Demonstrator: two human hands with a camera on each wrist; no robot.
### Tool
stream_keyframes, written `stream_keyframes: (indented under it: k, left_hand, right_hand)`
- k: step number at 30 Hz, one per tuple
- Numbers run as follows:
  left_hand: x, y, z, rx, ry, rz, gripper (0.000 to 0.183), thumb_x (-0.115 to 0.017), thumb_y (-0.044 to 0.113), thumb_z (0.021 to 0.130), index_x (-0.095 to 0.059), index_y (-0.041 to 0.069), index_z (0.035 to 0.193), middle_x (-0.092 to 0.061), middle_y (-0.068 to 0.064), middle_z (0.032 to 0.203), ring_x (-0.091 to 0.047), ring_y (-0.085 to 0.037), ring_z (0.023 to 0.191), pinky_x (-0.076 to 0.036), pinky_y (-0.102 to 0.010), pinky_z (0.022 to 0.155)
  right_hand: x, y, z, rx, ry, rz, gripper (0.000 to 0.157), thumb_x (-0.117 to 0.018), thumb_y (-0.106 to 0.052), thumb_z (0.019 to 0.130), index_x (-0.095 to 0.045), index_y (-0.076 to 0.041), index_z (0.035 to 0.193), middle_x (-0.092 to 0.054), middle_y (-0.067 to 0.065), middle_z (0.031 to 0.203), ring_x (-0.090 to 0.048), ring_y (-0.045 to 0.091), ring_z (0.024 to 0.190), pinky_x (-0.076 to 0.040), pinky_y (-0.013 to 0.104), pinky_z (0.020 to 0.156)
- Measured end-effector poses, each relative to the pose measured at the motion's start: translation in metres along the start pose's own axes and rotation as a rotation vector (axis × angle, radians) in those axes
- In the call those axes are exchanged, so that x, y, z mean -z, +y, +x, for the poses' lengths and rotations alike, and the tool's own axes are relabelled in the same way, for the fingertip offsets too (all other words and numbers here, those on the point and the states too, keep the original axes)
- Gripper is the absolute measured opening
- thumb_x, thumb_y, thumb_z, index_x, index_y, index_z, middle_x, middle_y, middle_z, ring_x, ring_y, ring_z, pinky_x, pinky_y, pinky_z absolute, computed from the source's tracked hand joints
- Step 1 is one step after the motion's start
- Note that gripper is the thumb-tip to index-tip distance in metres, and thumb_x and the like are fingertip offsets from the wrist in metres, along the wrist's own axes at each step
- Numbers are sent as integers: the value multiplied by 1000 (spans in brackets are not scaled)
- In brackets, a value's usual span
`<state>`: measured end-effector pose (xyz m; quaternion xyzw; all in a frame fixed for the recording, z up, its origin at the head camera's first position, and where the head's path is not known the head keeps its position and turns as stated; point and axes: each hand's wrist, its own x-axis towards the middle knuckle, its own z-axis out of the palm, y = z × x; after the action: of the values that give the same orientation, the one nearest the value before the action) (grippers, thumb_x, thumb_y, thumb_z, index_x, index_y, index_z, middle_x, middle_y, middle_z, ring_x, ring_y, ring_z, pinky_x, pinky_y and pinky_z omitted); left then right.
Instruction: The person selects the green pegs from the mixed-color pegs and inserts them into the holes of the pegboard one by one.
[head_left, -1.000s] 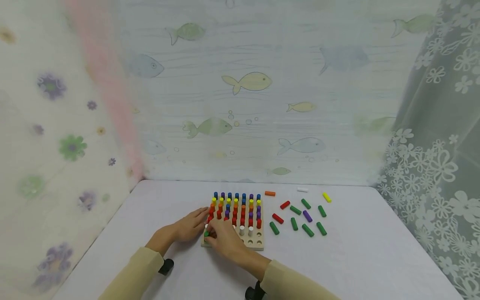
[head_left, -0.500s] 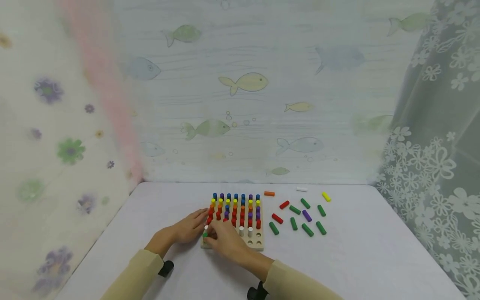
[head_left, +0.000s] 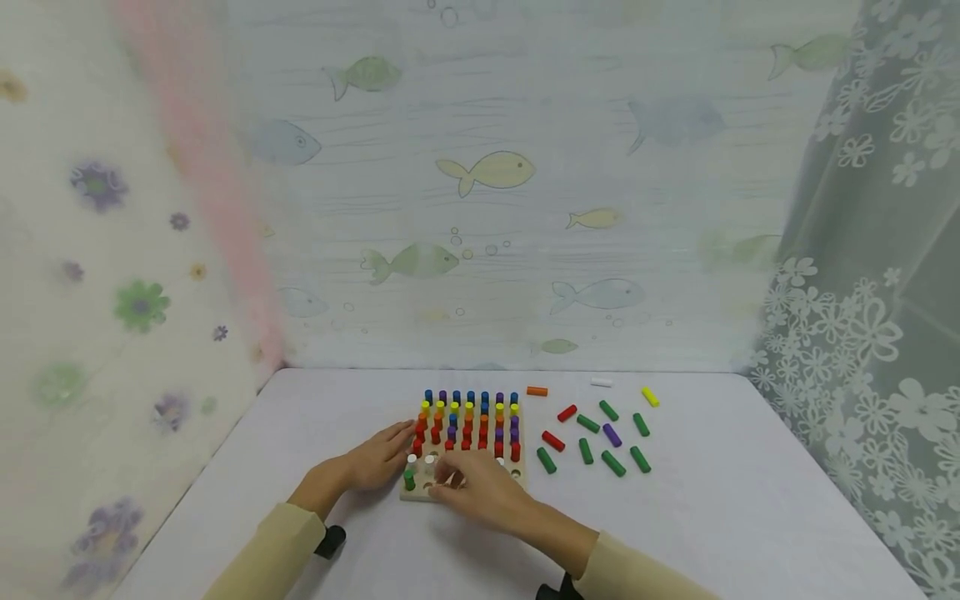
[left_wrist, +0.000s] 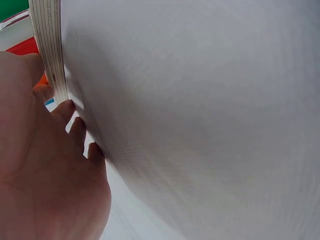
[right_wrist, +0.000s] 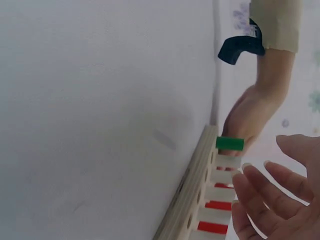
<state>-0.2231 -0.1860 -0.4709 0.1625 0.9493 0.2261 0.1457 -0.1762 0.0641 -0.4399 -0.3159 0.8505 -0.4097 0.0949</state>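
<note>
The peg board point(head_left: 417, 495) stands left of the middle of the bench point(head_left: 660, 542), and the work seems to be the filling of its front row, the one nearest to the person. One green peg point(head_left: 408, 479) stands upright in the hole at the board's front left corner, just before the white pegs point(head_left: 430, 465); the next holes to the right of it, in the right wrist view, are without pegs. Loose green pegs point(head_left: 586, 451) lie right of the board, on the part of the bench toward its far edge. To do this step well, one should bring each peg vertical above its hole, lower it straight, and keep the knuckles away from the white pegs behind. The right hand point(head_left: 483, 492) holds nothing: its fingers are loosely bent and apart from the thumb, above the front row, with the forearm slanting in from the near right. The left hand point(head_left: 372, 460) is also without a peg; its extended fingers touch the board's left edge, which should help to steady it.
</note>
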Motion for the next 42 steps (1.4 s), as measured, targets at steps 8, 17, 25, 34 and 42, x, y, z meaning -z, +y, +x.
stream_keyframes:
  k: [8,17,25,34,42]
  left_hand:
    - [-10,-1,-4,3,-1,-16,61,-43,29,108,-25,6,162,-22,-18,168,-18,-42,154,-19,-61,122]
    - [-29,-10,-5,24,39,-6,61,-45,28,108,-26,12,163,-23,-9,169,-19,-33,156,-21,-55,124]
    - [-35,-1,-15,49,49,-7,61,-45,29,107,-26,12,163,-23,-9,169,-19,-33,156,-21,-55,124]
    - [-36,8,-24,28,44,-10,62,-41,30,108,-23,9,163,-22,-15,169,-19,-38,155,-20,-59,123]
    - [-32,17,-29,29,37,-21,62,-42,32,109,-24,9,163,-22,-16,169,-18,-41,155,-19,-61,122]
  right_hand:
    - [26,9,-33,35,-26,-7,21,-72,-26,97,-71,-11,111,-69,-7,102,-63,10,94,-57,30,84]
    - [61,31,-66,71,21,-62,18,-71,-18,97,-69,-8,111,-70,1,105,-64,17,99,-57,43,89]
    - [88,47,-86,49,69,-98,20,-72,-16,96,-69,-8,114,-71,6,109,-65,25,102,-56,52,89]
    - [108,66,-97,38,152,-141,18,-74,-14,94,-69,-11,110,-72,6,108,-66,28,101,-57,50,87]
    - [125,77,-102,16,207,-162,20,-75,-13,93,-69,-8,112,-72,5,110,-66,27,99,-57,47,86]
